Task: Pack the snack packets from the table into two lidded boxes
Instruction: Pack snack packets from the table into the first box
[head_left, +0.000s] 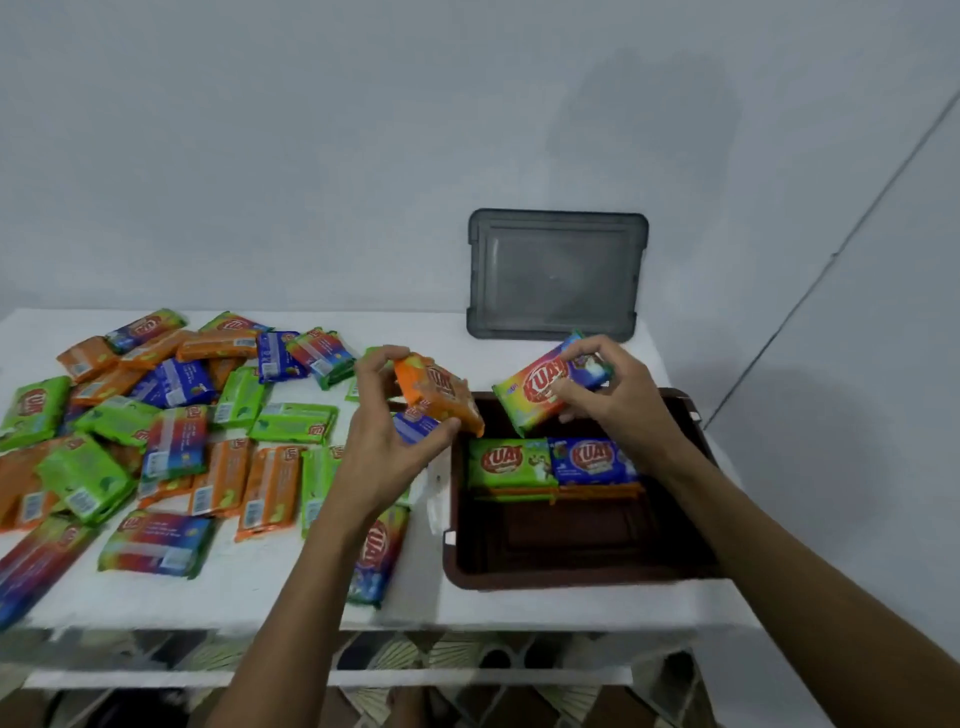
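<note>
A dark brown open box sits on the white table at the right. Inside it, against the far side, lie a green packet and a blue packet on top of orange ones. My left hand holds an orange packet just left of the box's far corner. My right hand holds a rainbow-coloured packet above the box's far end. Several loose packets in orange, green, blue and rainbow cover the table's left half.
A grey lid leans upright against the wall behind the box. A rainbow packet lies near the table's front edge between my arms. The table's front edge runs below the box; a lower shelf shows underneath.
</note>
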